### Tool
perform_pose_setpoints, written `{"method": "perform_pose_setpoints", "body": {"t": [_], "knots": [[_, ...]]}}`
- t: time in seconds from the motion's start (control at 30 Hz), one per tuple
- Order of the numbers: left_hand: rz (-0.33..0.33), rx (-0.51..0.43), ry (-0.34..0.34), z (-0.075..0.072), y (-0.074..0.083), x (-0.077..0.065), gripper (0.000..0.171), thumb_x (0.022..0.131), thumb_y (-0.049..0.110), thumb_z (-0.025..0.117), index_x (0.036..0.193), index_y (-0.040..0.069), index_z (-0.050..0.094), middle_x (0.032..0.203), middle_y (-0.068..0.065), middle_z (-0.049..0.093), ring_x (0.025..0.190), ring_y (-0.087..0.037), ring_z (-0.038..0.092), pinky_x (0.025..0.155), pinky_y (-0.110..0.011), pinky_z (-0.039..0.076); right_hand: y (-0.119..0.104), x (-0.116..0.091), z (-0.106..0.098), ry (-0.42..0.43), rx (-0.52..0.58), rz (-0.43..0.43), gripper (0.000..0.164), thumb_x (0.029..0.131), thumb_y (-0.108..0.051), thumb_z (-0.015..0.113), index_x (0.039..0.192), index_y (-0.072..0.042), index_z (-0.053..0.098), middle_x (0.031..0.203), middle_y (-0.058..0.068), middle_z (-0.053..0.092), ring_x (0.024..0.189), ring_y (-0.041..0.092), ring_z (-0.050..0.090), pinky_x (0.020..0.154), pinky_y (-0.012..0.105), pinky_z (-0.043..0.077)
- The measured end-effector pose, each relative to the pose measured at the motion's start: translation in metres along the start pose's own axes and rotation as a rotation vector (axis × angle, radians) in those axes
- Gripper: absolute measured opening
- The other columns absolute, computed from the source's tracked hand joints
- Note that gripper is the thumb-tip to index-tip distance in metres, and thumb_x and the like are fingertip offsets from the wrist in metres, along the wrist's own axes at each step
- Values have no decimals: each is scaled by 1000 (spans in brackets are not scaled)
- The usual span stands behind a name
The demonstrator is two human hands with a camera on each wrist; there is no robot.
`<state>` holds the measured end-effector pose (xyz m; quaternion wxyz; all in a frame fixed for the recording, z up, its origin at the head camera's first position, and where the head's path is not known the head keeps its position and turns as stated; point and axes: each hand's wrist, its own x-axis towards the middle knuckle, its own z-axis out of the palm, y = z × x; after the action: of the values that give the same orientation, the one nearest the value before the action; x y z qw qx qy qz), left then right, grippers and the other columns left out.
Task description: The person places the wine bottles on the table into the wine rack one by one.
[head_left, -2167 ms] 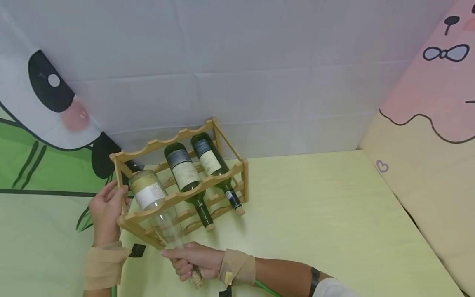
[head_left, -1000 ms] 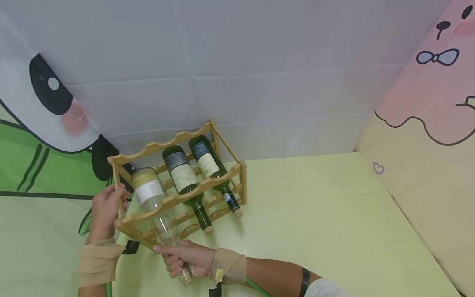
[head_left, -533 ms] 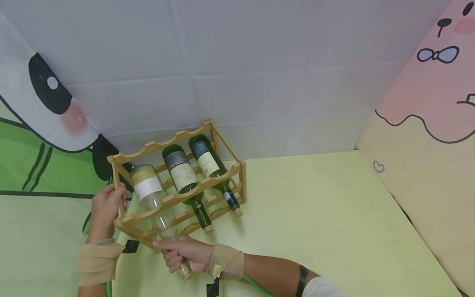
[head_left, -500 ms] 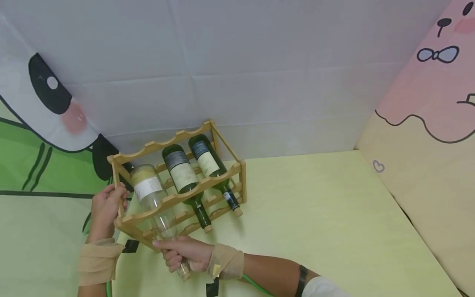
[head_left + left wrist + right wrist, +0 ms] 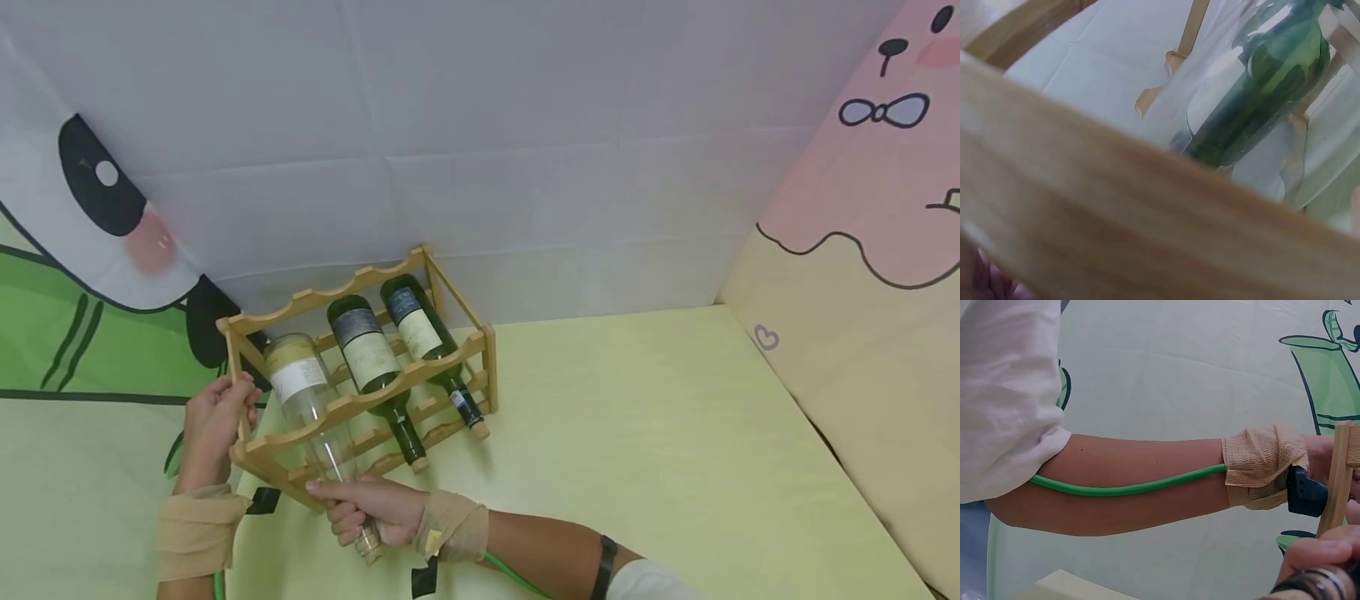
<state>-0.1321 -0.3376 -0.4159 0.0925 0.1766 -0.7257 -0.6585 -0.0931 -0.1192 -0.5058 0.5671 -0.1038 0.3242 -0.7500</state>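
Note:
A light wooden wine rack (image 5: 491, 367) stands at an angle against the back wall. My left hand (image 5: 213, 421) grips its left end upright; in the left wrist view, wood (image 5: 1116, 206) fills the foreground. A clear glass bottle (image 5: 300, 379) with a gold-and-white label lies in the rack's leftmost top slot, neck toward me. My right hand (image 5: 378, 508) holds that bottle round its neck, thumb along the glass, and the cork (image 5: 370, 554) shows below the fist. Two corked green wine bottles (image 5: 367, 350) (image 5: 420, 325) lie in the slots to the right.
The pale yellow table (image 5: 637, 417) extends to the right of the rack. Behind stands a grey-white sheet wall (image 5: 525, 167), with printed cartoon panels on both sides. Green cables (image 5: 1129, 487) run along the forearms to black wrist cameras (image 5: 1305, 492).
My right hand has slid the clear bottle a little further back into the rack, away from me. The left hand keeps its grip on the rack, and the green bottles stay in place.

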Motion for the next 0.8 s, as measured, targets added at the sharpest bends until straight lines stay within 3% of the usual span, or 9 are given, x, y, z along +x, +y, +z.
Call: {"method": "perform_pose_setpoints", "body": {"t": [0.37, 0.8], "knots": [[-18, 10, -9, -4, -4, 0, 12, 100, 19, 54, 106, 9, 55, 77, 6, 62, 56, -5, 54, 51, -19, 46, -4, 5, -2, 5, 18, 38, 18, 106, -31, 47, 93, -21, 41, 62, -12, 23, 49, -2, 20, 48, 13, 23], [14, 15, -29, -6, -4, 3, 9, 100, 19, 55, 102, 11, 58, 78, 5, 62, 55, -6, 54, 50, -20, 45, -7, 11, -4, -2, 5, 22, 20, 107, -33, 46, 90, -22, 42, 64, -12, 24, 49, -2, 19, 47, 14, 22]]}}
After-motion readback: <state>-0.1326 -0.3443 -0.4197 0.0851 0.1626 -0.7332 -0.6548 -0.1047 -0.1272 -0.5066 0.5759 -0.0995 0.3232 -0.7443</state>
